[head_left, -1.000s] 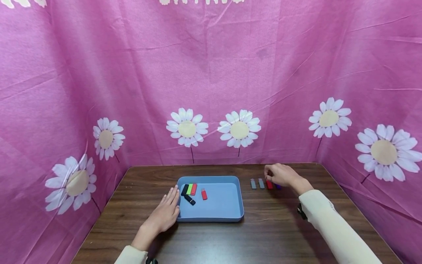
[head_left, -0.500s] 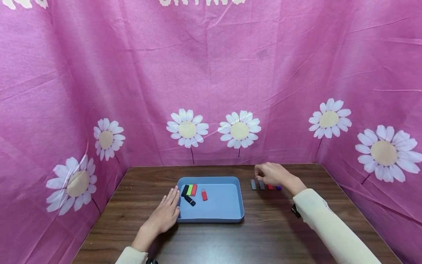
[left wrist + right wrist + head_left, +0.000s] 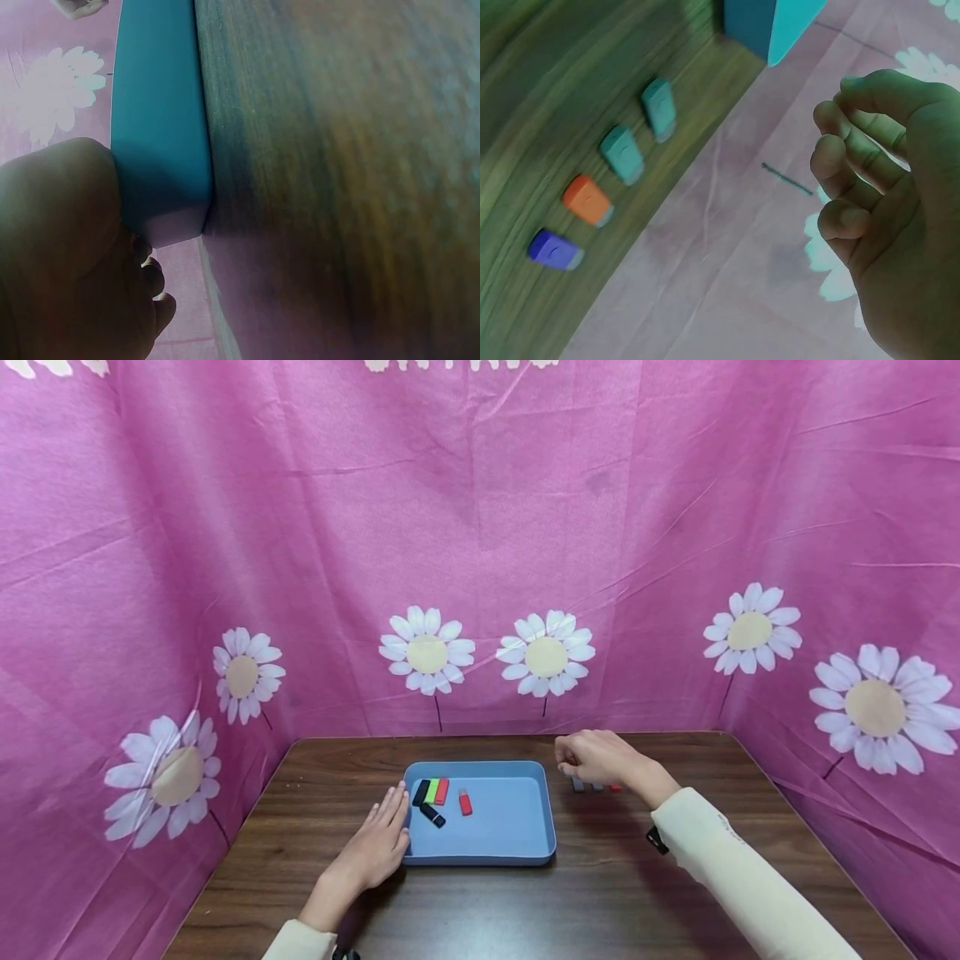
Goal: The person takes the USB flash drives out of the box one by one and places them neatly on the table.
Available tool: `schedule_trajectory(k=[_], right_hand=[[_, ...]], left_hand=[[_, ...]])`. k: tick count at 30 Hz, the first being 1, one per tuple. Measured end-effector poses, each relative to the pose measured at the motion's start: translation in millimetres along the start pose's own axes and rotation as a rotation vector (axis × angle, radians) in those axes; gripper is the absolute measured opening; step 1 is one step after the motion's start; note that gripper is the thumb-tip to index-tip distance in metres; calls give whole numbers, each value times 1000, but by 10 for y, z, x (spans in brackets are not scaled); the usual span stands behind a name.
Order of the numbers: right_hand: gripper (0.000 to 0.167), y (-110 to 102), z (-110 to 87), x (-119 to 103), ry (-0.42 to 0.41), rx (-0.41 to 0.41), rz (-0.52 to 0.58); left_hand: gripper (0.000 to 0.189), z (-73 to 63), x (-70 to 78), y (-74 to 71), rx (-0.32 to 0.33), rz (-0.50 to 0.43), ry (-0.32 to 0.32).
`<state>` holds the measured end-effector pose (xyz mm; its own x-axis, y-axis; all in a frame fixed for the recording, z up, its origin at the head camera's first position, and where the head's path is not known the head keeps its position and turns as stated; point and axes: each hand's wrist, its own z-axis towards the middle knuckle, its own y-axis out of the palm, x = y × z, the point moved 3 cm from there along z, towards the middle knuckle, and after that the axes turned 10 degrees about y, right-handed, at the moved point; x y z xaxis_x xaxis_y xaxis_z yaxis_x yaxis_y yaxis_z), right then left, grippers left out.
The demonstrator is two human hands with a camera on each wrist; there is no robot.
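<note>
My left hand (image 3: 372,843) lies with straight fingers along the left wall of a blue tray (image 3: 502,839). Inside the tray, a black USB flash drive (image 3: 422,792), a green one (image 3: 431,792) and a red one (image 3: 442,792) sit side by side. Below them is another black drive (image 3: 432,815), and to their right a red drive (image 3: 465,803). My right hand (image 3: 603,757), its fingers loosely bent and holding nothing, hovers over a row of drives right of the tray. The right wrist view shows this row: purple (image 3: 553,250), red-orange (image 3: 586,201) and two greyish-teal drives (image 3: 622,154).
The brown wooden table (image 3: 480,910) runs to a pink curtain (image 3: 487,543) with daisies at the back and both sides. A corner of the tray (image 3: 769,26) shows beyond the row in the right wrist view.
My right hand has moved left along the row, from above the red and purple drives to above the grey ones near the tray. My left hand and the tray have stayed put.
</note>
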<state>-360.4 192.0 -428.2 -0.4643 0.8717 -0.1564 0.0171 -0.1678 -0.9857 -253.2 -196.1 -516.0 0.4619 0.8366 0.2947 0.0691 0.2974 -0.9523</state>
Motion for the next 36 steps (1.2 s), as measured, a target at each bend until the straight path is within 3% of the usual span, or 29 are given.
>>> schedule_trajectory(k=[6,11,17,36], right_hand=[[3,-16,35,-168,-44,-6,-2],[7,-21,66,-301,-95,7,-8],[10,-66,128,-476,-160,31,-46],[5,-42,362,-947,-240,13,-47]], left_hand=[[60,-5,11,-16,1,-12,2],[61,-1,-8,7,28,-4,6],[62,14,-17,2,2,-9,-4],[61,10,-11,3,9,-21,1]])
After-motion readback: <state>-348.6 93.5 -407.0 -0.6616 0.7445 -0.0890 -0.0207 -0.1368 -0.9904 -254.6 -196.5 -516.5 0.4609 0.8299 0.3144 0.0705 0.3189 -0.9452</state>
